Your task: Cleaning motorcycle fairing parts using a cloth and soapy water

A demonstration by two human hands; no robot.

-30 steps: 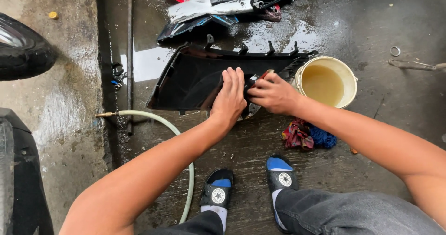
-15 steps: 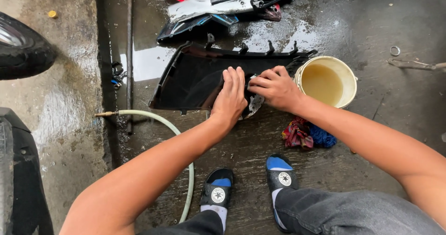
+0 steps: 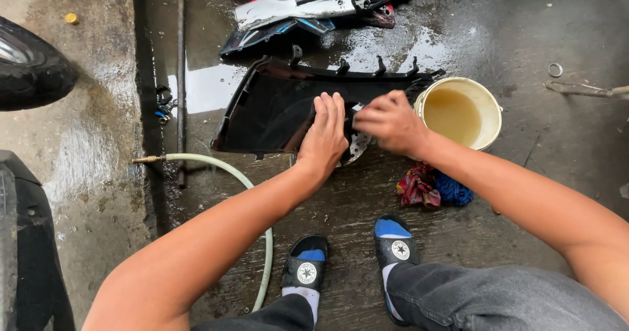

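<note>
Head view: both hands on a black plastic panel (image 3: 275, 108), centre frame.
Left hand (image 3: 324, 138) presses flat, fingers spread; right hand (image 3: 392, 121) curls closed, contents unclear; the cream bucket (image 3: 488, 102) at right holds murky yellowish water.

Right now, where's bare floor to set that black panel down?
Free: wet floor right of the bucket, before the metal tool; also concrete left of the hose. Crowded: beyond the black panel, where other panels are piled, and by the rags.
</note>
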